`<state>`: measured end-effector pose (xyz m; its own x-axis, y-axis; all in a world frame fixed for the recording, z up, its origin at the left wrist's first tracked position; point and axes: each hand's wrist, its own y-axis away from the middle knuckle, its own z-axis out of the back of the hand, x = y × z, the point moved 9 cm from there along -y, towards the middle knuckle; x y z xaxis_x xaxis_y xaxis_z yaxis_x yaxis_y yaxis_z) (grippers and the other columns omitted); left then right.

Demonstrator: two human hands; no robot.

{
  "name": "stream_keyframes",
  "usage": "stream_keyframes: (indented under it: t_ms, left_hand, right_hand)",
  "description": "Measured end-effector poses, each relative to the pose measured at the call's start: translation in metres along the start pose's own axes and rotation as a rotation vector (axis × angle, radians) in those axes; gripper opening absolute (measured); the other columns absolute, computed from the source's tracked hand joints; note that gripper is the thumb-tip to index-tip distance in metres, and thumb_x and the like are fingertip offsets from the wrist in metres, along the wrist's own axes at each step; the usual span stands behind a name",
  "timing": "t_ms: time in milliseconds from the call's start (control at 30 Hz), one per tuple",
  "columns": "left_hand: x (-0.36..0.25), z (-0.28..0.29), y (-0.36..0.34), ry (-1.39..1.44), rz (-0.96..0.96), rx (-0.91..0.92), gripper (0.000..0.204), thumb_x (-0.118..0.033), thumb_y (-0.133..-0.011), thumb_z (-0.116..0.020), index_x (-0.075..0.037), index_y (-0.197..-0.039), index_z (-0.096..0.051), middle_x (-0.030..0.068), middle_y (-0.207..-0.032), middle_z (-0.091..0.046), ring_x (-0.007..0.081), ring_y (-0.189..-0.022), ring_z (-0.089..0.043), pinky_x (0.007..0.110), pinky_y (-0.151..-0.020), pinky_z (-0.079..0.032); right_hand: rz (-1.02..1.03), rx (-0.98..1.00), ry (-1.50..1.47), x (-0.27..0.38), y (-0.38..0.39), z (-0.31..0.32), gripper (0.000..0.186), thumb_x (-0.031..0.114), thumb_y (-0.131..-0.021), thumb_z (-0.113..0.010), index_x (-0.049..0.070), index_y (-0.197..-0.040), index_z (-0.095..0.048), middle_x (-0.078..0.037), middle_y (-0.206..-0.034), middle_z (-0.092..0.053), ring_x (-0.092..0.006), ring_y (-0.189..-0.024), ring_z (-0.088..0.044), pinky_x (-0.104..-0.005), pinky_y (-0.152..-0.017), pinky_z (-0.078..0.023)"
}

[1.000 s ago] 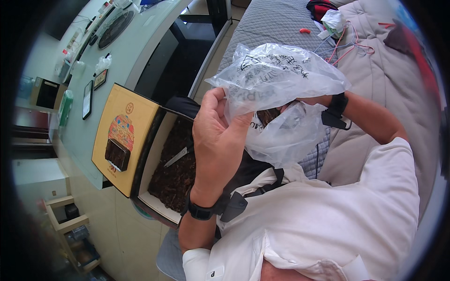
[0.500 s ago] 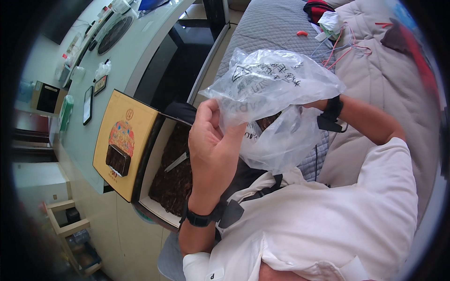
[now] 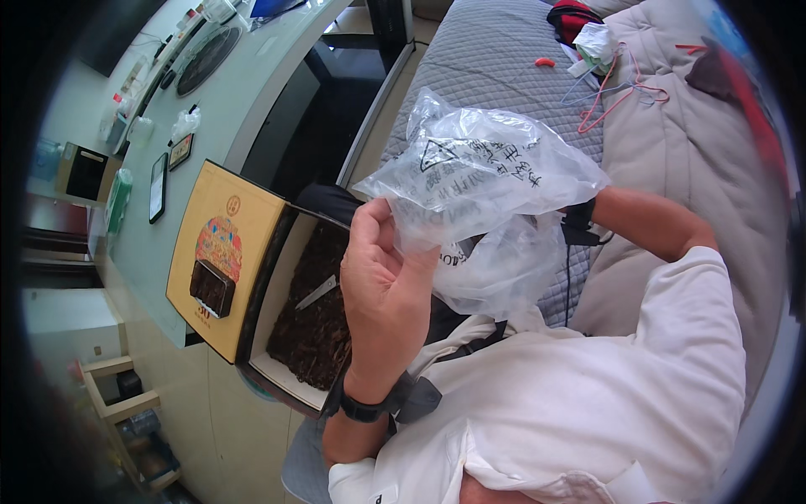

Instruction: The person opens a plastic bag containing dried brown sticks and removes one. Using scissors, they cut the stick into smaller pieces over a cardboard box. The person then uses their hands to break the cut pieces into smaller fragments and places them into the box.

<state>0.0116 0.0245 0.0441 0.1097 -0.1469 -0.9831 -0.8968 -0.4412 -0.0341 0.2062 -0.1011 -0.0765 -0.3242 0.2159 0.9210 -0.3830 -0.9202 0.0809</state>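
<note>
My left hand (image 3: 390, 294) pinches the near-left edge of a translucent plastic bag (image 3: 478, 160) with black printing. My right hand reaches into or behind the bag from the right, below the black band on my wrist (image 3: 579, 218); its fingers are hidden. A little dark material shows faintly through the bag's opening. Beside my left hand lies an open box (image 3: 285, 374) of dark brown shredded material, with metal scissors (image 3: 319, 291) on it. Its yellow lid (image 3: 189, 286) carries a colourful picture and a small dark rectangular container (image 3: 211, 290).
A glass-topped table (image 3: 252, 101) at left holds a phone (image 3: 158, 189), a small framed object (image 3: 180, 151) and assorted items. The grey quilted sofa (image 3: 478, 59) at right bears hangers (image 3: 613, 92), a red object (image 3: 544, 62) and a red-black bag (image 3: 571, 21). A wooden stool (image 3: 122, 403) stands lower left.
Both hands and the bag have shifted downward, toward my body. The bag's upper layer now covers more of the opening and the material inside.
</note>
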Motion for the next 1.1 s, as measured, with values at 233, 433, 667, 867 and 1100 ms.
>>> stream_keyframes:
  t_ms: [233,433,667,867,1100]
  left_hand:
    - [0.004,-0.003,0.001,0.068,0.031,0.011,0.046,-0.005,-0.101,-0.064,0.008,-0.139,-0.043,0.0164,-0.128,-0.064,0.0154,-0.115,-0.063,0.029,-0.102,-0.049]
    - [0.009,-0.004,0.002,0.113,0.031,0.007,0.046,-0.004,-0.1,-0.064,0.008,-0.139,-0.042,0.0176,-0.13,-0.063,0.0164,-0.118,-0.062,0.03,-0.104,-0.048]
    - [0.012,-0.002,-0.004,0.083,0.042,0.002,0.046,-0.002,-0.099,-0.064,0.01,-0.138,-0.042,0.0197,-0.131,-0.063,0.018,-0.121,-0.061,0.031,-0.106,-0.048]
    - [0.012,-0.002,-0.009,0.047,0.008,-0.004,0.043,-0.006,-0.101,-0.065,0.008,-0.137,-0.046,0.0156,-0.127,-0.066,0.0154,-0.116,-0.064,0.029,-0.102,-0.049]
    - [0.016,-0.005,-0.013,0.068,-0.003,0.015,0.043,-0.009,-0.102,-0.066,0.007,-0.137,-0.048,0.0133,-0.127,-0.066,0.0135,-0.114,-0.064,0.026,-0.1,-0.05]
  right_hand:
    - [0.01,-0.072,0.099,-0.006,-0.017,0.009,0.023,0.018,-0.102,-0.062,0.005,-0.119,-0.068,-0.008,-0.099,-0.074,-0.0184,-0.09,-0.069,-0.0327,-0.079,-0.054]
    - [0.009,-0.124,0.179,-0.014,-0.037,0.002,0.023,0.019,-0.102,-0.062,0.005,-0.119,-0.068,-0.008,-0.098,-0.074,-0.0188,-0.09,-0.069,-0.033,-0.08,-0.054]
    - [0.01,-0.136,0.201,-0.016,-0.04,0.004,0.023,0.019,-0.101,-0.062,0.005,-0.119,-0.068,-0.008,-0.098,-0.074,-0.0192,-0.091,-0.069,-0.0334,-0.08,-0.054]
    - [0.009,-0.145,0.22,-0.015,-0.042,0.004,0.023,0.019,-0.101,-0.062,0.005,-0.119,-0.068,-0.008,-0.098,-0.074,-0.0196,-0.091,-0.069,-0.0337,-0.08,-0.053]
    - [0.008,-0.157,0.239,-0.012,-0.046,0.005,0.024,0.02,-0.101,-0.062,0.005,-0.119,-0.068,-0.008,-0.098,-0.074,-0.02,-0.091,-0.069,-0.0341,-0.08,-0.053]
